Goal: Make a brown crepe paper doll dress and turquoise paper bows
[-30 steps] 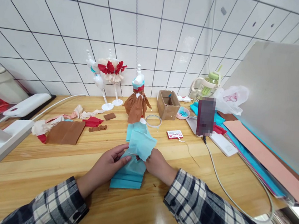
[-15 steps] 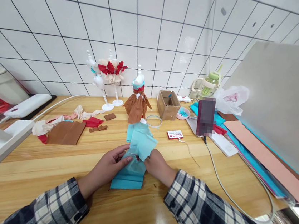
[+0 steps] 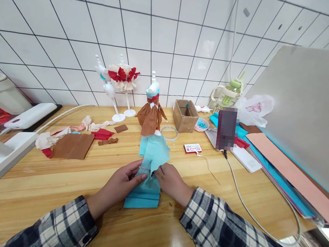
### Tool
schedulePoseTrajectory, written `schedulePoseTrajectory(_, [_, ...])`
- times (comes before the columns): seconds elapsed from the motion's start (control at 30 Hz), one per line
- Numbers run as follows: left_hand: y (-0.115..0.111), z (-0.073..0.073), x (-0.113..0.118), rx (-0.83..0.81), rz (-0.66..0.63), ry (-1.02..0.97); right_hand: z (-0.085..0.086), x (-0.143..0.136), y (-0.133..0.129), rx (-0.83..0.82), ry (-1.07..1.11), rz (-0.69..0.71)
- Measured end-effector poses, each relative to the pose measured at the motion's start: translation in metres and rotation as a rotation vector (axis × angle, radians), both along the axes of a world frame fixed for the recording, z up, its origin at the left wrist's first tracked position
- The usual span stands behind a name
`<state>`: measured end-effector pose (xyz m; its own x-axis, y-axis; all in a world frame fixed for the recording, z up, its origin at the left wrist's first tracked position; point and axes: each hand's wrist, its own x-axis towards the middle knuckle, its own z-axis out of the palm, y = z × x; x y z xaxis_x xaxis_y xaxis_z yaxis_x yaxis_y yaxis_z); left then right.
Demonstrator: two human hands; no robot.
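At the middle of the wooden worktop (image 3: pixel 94 187), a length of turquoise crepe paper (image 3: pixel 153 152) lies between the two hands, its gathered waist level with the fingertips. The left hand (image 3: pixel 124 180) grips it from the left edge, thumb laid on top and the other fingers bent against the side, partly hidden. The right hand (image 3: pixel 172 183) is curled nearly into a fist at the right edge, its fingers closed on the gathered paper; exactly how the tips pinch is hidden. A thin pale strand (image 3: pixel 145 168) crosses the waist just beyond the left thumb. The paper's long axis runs almost straight away from the person: the near end lies flat with creases across it, while the far end spreads out, a flap leaning right above the right hand, and points towards the dress form in a brown skirt (image 3: pixel 151 118). Beyond, near the tiled wall, stands an open cardboard box (image 3: pixel 185 124) with a small blue scrap showing at its mouth. Just beside it, a pink bowl (image 3: pixel 201 130) holds turquoise bits. Farther right, a clear plastic bag (image 3: pixel 265 105) contains something pinkish, next to a green-lidded bottle (image 3: pixel 233 87).
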<state>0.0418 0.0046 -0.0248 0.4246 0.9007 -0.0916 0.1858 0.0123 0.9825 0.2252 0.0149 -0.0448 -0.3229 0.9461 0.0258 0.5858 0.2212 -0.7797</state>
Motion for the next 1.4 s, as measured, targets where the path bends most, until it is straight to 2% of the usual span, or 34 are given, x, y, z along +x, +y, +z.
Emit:
schedulePoseTrajectory(0.33, [0.000,-0.001,0.000,-0.008,-0.018,0.009,0.009,-0.003,-0.004,-0.030,0.000,-0.010])
schedulePoseTrajectory(0.57, [-0.001,0.001,0.002,0.044,-0.007,0.036,0.012,-0.002,-0.005,-0.016,-0.046,0.017])
schedulePoseTrajectory(0.77, [0.001,-0.001,-0.001,-0.097,0.001,-0.067,0.005,0.000,-0.003,-0.057,0.118,-0.001])
schedulePoseTrajectory(0.93, [0.004,0.003,-0.002,-0.168,0.062,-0.162,0.008,0.001,-0.002,-0.080,0.096,0.011])
schedulePoseTrajectory(1.2, [0.001,0.007,0.000,-0.084,-0.029,-0.086,0.010,0.001,-0.002,0.001,0.024,0.043])
schedulePoseTrajectory(1.4, [0.000,0.008,0.001,-0.060,-0.034,-0.059,0.005,0.002,-0.001,0.052,-0.013,0.070])
